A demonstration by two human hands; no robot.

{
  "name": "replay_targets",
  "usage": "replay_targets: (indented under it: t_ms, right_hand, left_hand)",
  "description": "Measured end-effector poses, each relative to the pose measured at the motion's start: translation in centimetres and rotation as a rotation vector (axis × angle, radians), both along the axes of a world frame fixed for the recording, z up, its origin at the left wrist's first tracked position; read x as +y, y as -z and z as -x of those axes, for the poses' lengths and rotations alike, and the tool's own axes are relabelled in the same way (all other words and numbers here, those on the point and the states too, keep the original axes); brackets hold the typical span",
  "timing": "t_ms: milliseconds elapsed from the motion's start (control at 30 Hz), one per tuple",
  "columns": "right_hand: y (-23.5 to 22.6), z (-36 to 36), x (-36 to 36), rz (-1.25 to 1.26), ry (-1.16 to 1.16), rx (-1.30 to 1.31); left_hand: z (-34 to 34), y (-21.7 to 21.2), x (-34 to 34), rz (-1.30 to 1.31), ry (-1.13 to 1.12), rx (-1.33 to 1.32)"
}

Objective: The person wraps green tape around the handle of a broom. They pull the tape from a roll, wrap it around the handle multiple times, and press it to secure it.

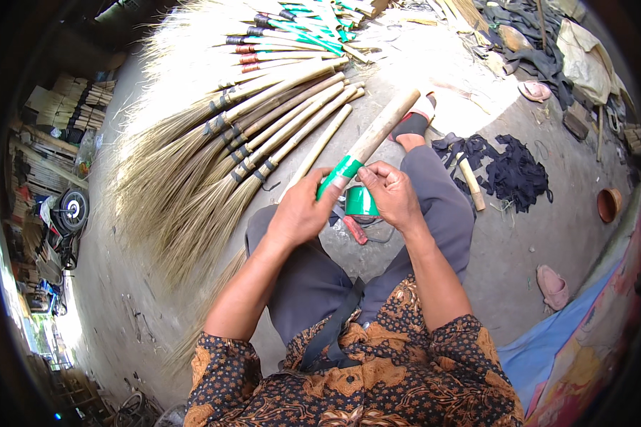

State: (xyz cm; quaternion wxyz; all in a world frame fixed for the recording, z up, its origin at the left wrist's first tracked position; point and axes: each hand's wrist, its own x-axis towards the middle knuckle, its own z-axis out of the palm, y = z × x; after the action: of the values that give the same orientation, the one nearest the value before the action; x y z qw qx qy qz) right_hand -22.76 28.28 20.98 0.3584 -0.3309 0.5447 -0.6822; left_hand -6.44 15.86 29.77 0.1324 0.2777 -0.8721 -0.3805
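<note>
My left hand point(300, 212) is closed around a wooden broom handle point(386, 127) that slants up to the right between my knees. Green tape point(343, 171) wraps the handle just above my left fingers. Thumb and fingers of my right hand point(393, 198) are pinched together beside the wrapped part, at the green tape. A roll of green tape point(362, 203) hangs just under the right fingertips; part of my grip on it is hidden. Pale bristles point(224, 281) show below my left forearm. A red-handled tool point(355, 230) lies on the floor between my legs.
Many finished-looking brooms point(221, 142) are fanned out on the floor ahead and left. Black cloth strips point(513, 171) and a short wooden piece point(470, 183) lie right of my knee. A brown pot point(609, 205) and pink sandal point(552, 287) are farther right.
</note>
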Motion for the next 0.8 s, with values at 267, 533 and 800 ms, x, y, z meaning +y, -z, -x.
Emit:
replay_targets:
  t_ms: [267, 533, 800]
  right_hand:
    - [0.5, 0.5, -0.7, -0.083, 0.003, -0.129]
    - [-2.7, 1.9, 3.2, 0.167, 0.006, -0.166]
    - [-8.2, 5.1, 3.5, 0.141, -0.101, 0.059]
  left_hand:
    - [-0.5, -2.5, 1.1, 0.048, 0.222, 0.03]
    - [0.3, -3.5, 0.6, -0.305, 0.17, 0.024]
    - [3.3, -5.8, 1.4, -0.328, 0.345, -0.077]
